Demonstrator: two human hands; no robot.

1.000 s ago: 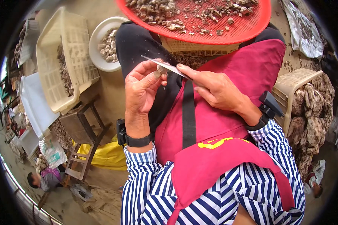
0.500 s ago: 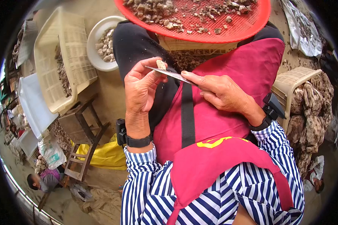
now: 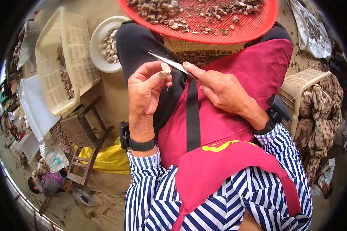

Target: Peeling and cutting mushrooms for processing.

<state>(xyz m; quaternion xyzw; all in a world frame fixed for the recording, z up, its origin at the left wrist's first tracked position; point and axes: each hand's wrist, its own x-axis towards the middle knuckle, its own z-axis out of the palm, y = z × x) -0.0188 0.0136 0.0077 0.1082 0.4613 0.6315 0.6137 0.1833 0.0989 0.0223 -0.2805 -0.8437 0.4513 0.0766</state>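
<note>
Between the thumb and fingers of my left hand [image 3: 147, 86] is pinched a small pale chunk [image 3: 165, 68], rough like a piece of dried root; its exact kind I cannot make out. My right hand [image 3: 228, 90] grips a knife [image 3: 172, 64] with a thin pointed blade; the handle is hidden in my fingers. The blade slants up and left, just beyond the chunk. Ahead of both hands, a round red mesh tray [image 3: 208, 36] rests across my knees, holding many brownish chunks [image 3: 154, 10].
At the left stand a white bowl [image 3: 100, 63] of pale chunks, a cream plastic basket [image 3: 75, 50] and a wooden stool [image 3: 79, 129]. Another basket [image 3: 302, 82] at the right is heaped with large brown roots [image 3: 316, 111]. A person [image 3: 50, 184] crouches at the far lower left.
The knife has swung so its tip points farther up, off the chunk. My right hand has turned slightly. The left hand keeps its place with the chunk tilted a little.
</note>
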